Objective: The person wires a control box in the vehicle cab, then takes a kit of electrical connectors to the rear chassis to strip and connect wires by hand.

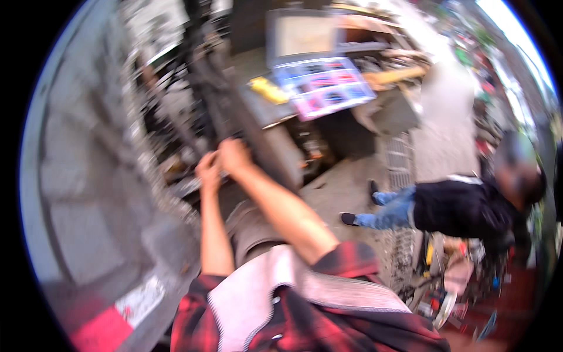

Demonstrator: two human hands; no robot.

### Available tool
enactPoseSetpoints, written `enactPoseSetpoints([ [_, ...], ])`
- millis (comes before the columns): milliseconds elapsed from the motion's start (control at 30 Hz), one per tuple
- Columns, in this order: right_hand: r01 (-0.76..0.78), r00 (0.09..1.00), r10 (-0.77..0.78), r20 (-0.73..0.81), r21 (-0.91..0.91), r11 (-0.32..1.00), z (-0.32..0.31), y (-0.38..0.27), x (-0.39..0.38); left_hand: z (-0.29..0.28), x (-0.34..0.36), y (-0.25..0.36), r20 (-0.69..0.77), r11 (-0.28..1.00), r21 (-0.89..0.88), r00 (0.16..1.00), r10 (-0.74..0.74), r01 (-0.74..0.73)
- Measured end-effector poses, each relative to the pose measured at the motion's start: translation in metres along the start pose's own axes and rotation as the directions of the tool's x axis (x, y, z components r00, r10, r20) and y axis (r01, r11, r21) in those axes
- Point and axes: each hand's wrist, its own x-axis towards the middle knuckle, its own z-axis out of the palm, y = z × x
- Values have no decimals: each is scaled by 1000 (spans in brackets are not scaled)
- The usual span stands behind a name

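Note:
My left hand (208, 170) and my right hand (234, 156) meet in front of me, their fingers bent and drawn together. Anything between them is too small and blurred to name. They are at the lower end of a long dark beam (217, 97), among cluttered dark parts. Beyond my right hand, a clear plastic compartment box (328, 88) lies with its lid raised, showing small red, blue and dark pieces inside. Beside the box is a small yellow object (268, 90), its kind unclear.
A large grey panel (88, 158) rises along the left. Wooden strips (396, 75) and scrap lie behind the box. To the right stands a person in a dark jacket (457, 205) and jeans, near a floor grate (399, 158) and a heap of mixed items (451, 276).

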Motion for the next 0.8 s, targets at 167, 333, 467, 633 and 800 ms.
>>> enactPoseSetpoints([
  [167,-178,983,180,-23,73,981,1,1,-5,-1,4,13,71,996,-80,997,-39,44],
  [333,-123,957,214,-194,397,910,13,13,-29,-3,4,7,147,922,-299,966,-211,247],
  [467,-30,922,187,-338,419,907,20,21,-36,-1,6,7,148,919,-301,965,-218,254],
  [633,149,893,-7,-451,282,948,14,16,-34,-5,12,7,193,903,-307,949,-250,301],
  [800,152,911,-83,-405,143,978,13,16,-31,-11,14,12,284,868,-351,924,-258,350],
])
